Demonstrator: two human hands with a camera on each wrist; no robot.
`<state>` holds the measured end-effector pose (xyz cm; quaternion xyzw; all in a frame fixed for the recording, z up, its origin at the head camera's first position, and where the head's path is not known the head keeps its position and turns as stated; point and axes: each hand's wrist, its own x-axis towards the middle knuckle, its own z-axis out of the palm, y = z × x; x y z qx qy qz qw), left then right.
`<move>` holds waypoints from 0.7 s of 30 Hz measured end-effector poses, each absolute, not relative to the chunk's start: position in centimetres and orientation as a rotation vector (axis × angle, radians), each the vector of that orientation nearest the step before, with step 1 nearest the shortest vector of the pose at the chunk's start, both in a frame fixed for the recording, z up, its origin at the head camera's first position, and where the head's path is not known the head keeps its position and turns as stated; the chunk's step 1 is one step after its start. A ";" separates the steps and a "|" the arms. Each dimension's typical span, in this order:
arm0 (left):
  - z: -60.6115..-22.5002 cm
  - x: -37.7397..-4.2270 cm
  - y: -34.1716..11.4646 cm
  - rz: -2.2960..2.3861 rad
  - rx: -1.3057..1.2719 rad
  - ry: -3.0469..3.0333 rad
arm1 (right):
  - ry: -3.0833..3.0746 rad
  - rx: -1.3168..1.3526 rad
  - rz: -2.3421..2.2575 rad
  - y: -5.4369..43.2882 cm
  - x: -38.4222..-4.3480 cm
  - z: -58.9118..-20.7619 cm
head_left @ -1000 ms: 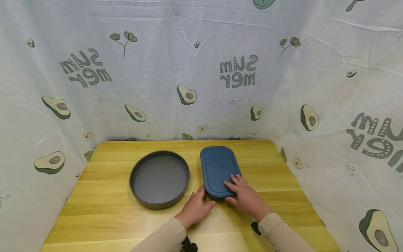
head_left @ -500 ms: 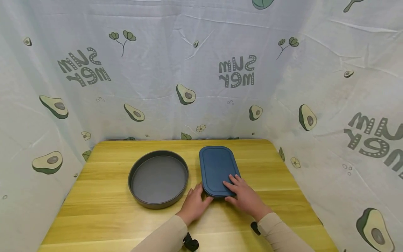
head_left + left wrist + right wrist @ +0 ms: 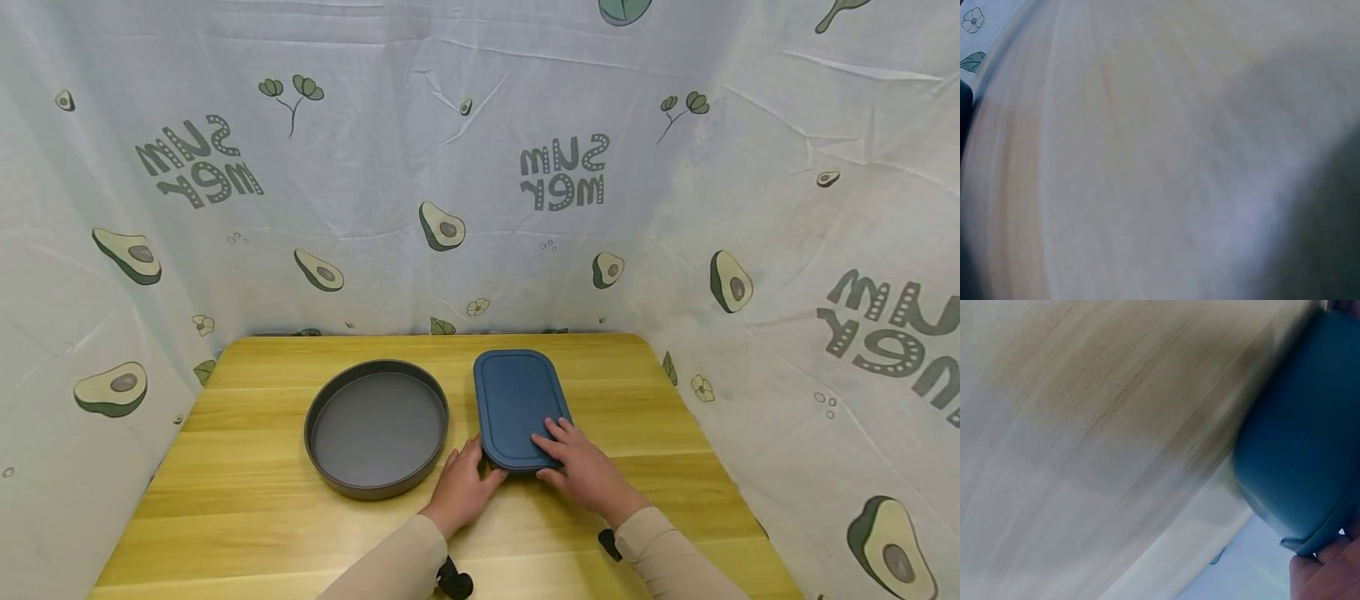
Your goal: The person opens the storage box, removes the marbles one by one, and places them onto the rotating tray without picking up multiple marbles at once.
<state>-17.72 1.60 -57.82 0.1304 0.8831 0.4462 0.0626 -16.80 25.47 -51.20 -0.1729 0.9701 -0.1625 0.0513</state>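
A blue rectangular lidded box (image 3: 521, 408) lies flat on the wooden table, its long side running away from me. At its near left corner, my left hand (image 3: 461, 490) holds it, fingers along the left side and thumb at the near edge. My right hand (image 3: 588, 468) rests on the near right part of the lid with fingers spread and thumb at the near edge. In the right wrist view, the box's blue side (image 3: 1304, 437) fills the right, with fingers (image 3: 1329, 575) at the lid's rim beside a small tab. The left wrist view shows mostly blurred tabletop.
A round dark grey pan (image 3: 378, 429) with a low rim stands just left of the box. The wood-grain table (image 3: 247, 533) is bordered at the back and sides by a white curtain (image 3: 375, 167) printed with avocados.
My left hand has moved slightly up against the box's near left corner, its thumb now at the near edge. The right hand stays on the lid. Box and pan have not moved.
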 end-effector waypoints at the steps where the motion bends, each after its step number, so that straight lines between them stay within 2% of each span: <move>1: -57.8 -17.7 1.6 1.349 0.395 2.667 | 2.951 -0.525 -0.494 25.5 -16.7 -51.2; 21: -57.4 -17.5 1.6 1.325 0.395 2.678 | 2.993 -0.570 -0.473 25.3 -16.5 -51.4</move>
